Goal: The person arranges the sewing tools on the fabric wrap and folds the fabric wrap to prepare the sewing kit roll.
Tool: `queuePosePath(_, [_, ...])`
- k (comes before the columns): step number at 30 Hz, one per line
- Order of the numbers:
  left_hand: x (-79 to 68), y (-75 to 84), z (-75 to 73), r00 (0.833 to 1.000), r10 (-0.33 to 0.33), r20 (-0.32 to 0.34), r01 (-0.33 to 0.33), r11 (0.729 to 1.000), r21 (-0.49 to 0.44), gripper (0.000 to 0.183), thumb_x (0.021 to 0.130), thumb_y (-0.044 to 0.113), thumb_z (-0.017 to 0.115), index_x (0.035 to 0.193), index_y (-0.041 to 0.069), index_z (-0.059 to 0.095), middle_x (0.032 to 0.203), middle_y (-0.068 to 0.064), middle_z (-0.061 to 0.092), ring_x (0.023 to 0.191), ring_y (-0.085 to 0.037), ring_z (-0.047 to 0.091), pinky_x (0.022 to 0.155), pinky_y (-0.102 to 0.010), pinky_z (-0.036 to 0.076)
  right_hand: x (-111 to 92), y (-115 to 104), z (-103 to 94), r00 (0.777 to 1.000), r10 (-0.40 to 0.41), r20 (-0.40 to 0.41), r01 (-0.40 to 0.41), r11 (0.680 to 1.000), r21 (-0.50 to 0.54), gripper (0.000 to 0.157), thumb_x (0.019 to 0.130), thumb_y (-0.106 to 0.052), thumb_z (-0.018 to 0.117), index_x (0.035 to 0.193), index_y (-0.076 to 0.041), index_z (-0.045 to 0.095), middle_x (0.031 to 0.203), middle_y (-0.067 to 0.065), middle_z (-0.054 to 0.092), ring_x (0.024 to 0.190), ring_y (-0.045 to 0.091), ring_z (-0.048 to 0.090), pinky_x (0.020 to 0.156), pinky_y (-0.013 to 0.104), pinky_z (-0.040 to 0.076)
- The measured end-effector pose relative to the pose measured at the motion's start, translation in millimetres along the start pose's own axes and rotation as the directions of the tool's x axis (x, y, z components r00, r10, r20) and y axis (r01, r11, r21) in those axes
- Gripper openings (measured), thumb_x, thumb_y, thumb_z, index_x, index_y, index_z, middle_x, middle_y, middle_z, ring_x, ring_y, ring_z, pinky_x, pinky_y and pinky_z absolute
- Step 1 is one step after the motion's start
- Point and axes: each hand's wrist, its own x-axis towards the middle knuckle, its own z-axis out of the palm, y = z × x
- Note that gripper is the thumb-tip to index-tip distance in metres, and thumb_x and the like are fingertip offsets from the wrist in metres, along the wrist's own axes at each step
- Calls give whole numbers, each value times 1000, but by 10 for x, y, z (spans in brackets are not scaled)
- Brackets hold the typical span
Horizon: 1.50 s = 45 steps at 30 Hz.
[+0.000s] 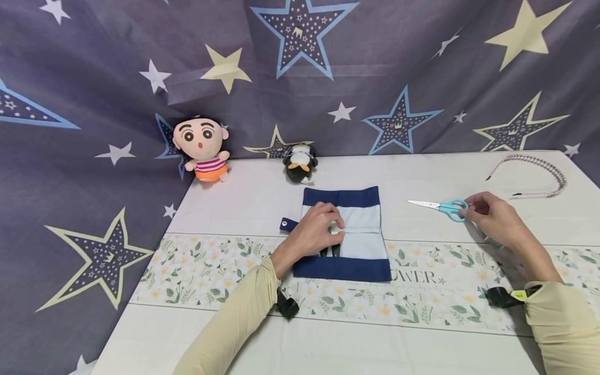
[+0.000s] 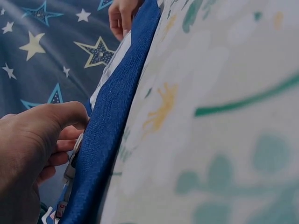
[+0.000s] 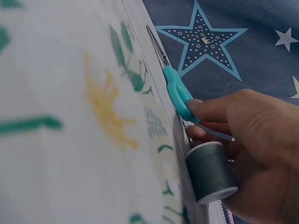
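Note:
A cloth pouch (image 1: 342, 268) with navy bands and a pale inside lies unfolded on the table. My left hand (image 1: 315, 229) is over its left half, with thumb and forefinger pinching near the pocket's edge. Dark slim items (image 1: 335, 250) show in the pocket under that hand; the palm hides the rest. In the left wrist view, small metal pieces (image 2: 70, 170) lie beside my fingers. With my right hand (image 1: 497, 219) I pinch one handle loop of turquoise scissors (image 1: 452, 209), blades pointing left. A grey-green thread spool (image 3: 211, 172) is right under that hand.
A boy doll (image 1: 203, 148) and a penguin plush (image 1: 300, 164) sit at the back against a starred curtain (image 1: 328, 99). A headband (image 1: 553, 169) lies at the back right. A floral strip (image 1: 211, 271) crosses the white table (image 1: 351, 349).

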Motion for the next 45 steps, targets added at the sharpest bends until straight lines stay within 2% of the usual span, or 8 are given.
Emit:
queuePosePath(4, [1, 0, 0, 1000, 1, 0, -1, 1000, -2, 9, 96, 21, 71, 97, 14, 77, 111, -3, 65, 109, -23, 56, 101, -39, 45, -4, -14, 3, 999, -35, -22, 36, 999, 13, 39, 107, -19, 59, 128, 12, 51, 106, 23, 58, 94, 33, 57, 61, 22, 45])
queuePosePath(11, [-1, 9, -9, 1000, -4, 4, 4, 1000, 0, 9, 96, 21, 71, 97, 14, 77, 111, -3, 65, 110, -24, 56, 101, -39, 44, -5, -33, 4, 995, -81, -58, 83, 996, 29, 33, 106, -15, 61, 127, 9, 54, 97, 18, 61, 72, 15, 53, 53, 28, 43])
queuePosePath(19, [-4, 9, -9, 1000, -11, 6, 11, 1000, -5, 10, 96, 21, 71, 98, 14, 77, 111, -3, 65, 110, -24, 55, 101, -40, 44, 0, -38, -22, 990, -101, -98, 111, 989, 98, 33, 105, -15, 63, 129, 7, 57, 99, 16, 62, 75, 9, 52, 57, 23, 42])
queuePosePath(26, [-4, 9, -10, 1000, -13, 8, 13, 1000, -11, 9, 95, 21, 71, 98, 14, 77, 111, -3, 64, 109, -24, 55, 100, -39, 44, 1, -39, -50, 979, -144, -143, 170, 967, 190, 31, 105, -11, 61, 131, 6, 59, 96, 1, 61, 77, 4, 56, 61, 20, 41])
queuePosePath(37, [0, 14, -16, 1000, -16, 13, 16, 1000, -18, 9, 96, 21, 71, 97, 14, 77, 111, -3, 64, 109, -24, 55, 101, -39, 44, 64, -143, 2, 973, -41, -225, 113, 943, 315, 31, 103, -15, 66, 127, 5, 63, 92, -15, 63, 86, -5, 59, 77, 7, 43])
queuePosePath(45, [4, 3, -5, 1000, -15, 16, 15, 999, -29, 8, 96, 21, 71, 97, 14, 76, 110, -2, 64, 108, -24, 55, 100, -40, 44, 110, -243, 73, 966, -3, -260, 103, 924, 369, 30, 104, -15, 64, 123, 7, 63, 88, -18, 64, 86, -4, 61, 75, 9, 44])
